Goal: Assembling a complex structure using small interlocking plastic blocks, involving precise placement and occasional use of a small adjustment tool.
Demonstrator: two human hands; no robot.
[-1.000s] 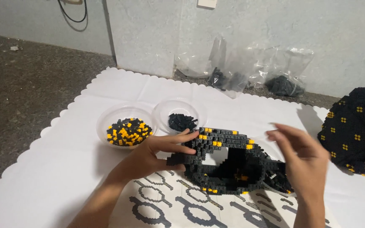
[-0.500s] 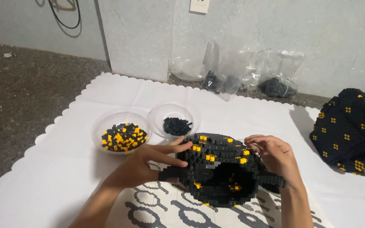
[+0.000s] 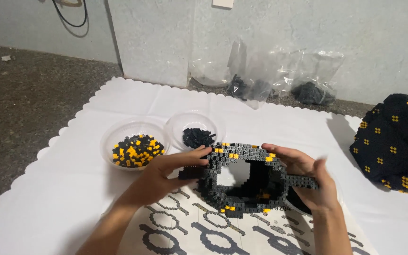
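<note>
On white cloth (image 3: 279, 123) — left hand (image 3: 159, 177), right hand (image 3: 308, 182) grip brick ring (image 3: 242, 177).

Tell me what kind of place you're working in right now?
Probably a home floor set up for hobby building: a white scalloped cloth spread over rough speckled flooring against a plaster wall, with bowls of small bricks and clear plastic bags of spare pieces.

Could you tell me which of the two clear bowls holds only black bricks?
The right-hand clear bowl, nearer the wall; the left bowl holds black and yellow bricks mixed.
</note>
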